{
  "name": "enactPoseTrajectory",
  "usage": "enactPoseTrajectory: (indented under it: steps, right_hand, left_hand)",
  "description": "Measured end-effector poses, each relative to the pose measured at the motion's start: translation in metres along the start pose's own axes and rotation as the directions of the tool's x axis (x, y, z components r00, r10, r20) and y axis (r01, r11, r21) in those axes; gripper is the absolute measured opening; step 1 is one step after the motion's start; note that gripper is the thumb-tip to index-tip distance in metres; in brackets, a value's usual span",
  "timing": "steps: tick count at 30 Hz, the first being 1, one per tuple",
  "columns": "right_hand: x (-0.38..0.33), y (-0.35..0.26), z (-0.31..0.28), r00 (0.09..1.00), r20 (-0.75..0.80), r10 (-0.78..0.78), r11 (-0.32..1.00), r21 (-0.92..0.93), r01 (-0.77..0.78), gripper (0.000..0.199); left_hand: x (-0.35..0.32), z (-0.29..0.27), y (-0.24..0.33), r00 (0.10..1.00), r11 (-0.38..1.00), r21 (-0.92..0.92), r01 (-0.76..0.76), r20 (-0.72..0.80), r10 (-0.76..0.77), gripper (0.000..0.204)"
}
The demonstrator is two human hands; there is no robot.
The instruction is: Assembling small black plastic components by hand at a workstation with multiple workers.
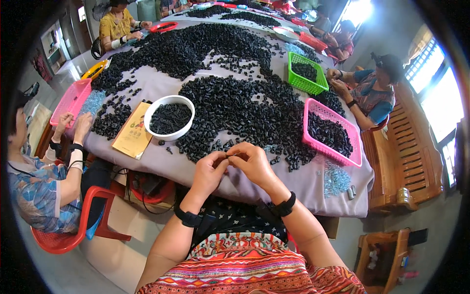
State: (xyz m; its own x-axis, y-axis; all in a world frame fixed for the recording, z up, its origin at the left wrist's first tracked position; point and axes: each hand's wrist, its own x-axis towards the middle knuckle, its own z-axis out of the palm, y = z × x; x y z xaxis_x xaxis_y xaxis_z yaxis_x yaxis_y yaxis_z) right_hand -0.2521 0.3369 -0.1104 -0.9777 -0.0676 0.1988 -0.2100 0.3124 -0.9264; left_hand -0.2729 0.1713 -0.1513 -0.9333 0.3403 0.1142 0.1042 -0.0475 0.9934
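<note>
At the centre of the frame, just below the middle, the left hand (209,171) and the right hand (252,162) meet fingertip to fingertip above the near edge of the bench (318,193). Both are curled nearly closed, thumbs and forefingers pinched together on a small dark piece (230,155) held between them. It is too small to make out its shape, and its long axis cannot be told for sure, though it seems to lie across the frame from one hand to the other. Neither hand is nearer: the piece sits right at the point where the two sets of fingertips touch.

Just beyond the fingers, toward the top of the frame, spreads a broad heap of black parts (235,110) on the grey cloth; the nearest loose ones lie just beside the right hand. Up and to the left of the hands stands a white bowl (169,117) with more black bits inside, touching a tan booklet (132,134) at its lower left. To the right of centre sits a pink basket (330,132) partly filled with black parts, and above it a green basket (306,73). Small clear bluish pieces (335,179) lie at the lower right of the bench. Other people sit round the bench at the left, top and right edges of the frame.
</note>
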Motion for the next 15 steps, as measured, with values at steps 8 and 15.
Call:
enactPoseTrajectory:
  steps: [8, 15]
  right_hand:
    - [-0.004, -0.001, -0.016, 0.996, -0.073, -0.058, 0.997, -0.057, 0.053, 0.014]
    - [-0.015, -0.017, -0.021, 0.998, -0.012, -0.061, 0.986, -0.156, 0.058, 0.023]
  left_hand:
    - [0.000, 0.007, -0.001, 1.000, 0.997, -0.073, 0.009, 0.014, -0.008, 0.015]
    - [-0.004, 0.008, 0.001, 0.993, 0.999, -0.050, 0.006, 0.118, 0.000, 0.015]
